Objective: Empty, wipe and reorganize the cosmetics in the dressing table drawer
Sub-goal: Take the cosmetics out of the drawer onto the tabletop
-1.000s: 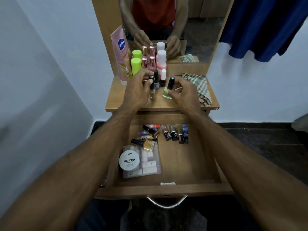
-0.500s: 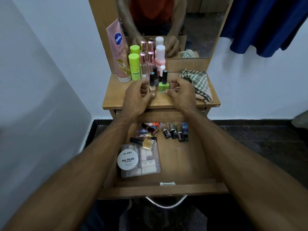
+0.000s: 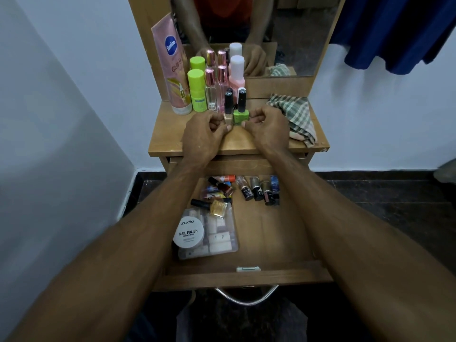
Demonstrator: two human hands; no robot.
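The dressing table drawer is pulled open below the tabletop. In it lie several nail polish bottles, a gold bottle, a white tub of nail polish remover wipes and a clear plastic box. On the tabletop, my left hand pinches the base of an upright beige nail polish bottle. My right hand pinches the base of an upright green nail polish bottle. A checked cloth lies at the tabletop's right.
Against the mirror stand a pink lotion tube, a lime green bottle, two pink-capped perfume bottles and a pink bottle with a white cap. White walls flank the table. Blue fabric hangs at the upper right.
The green bottle was tilted in my right hand and now stands upright beside the beige one. Both hands have drawn slightly toward me along the tabletop.
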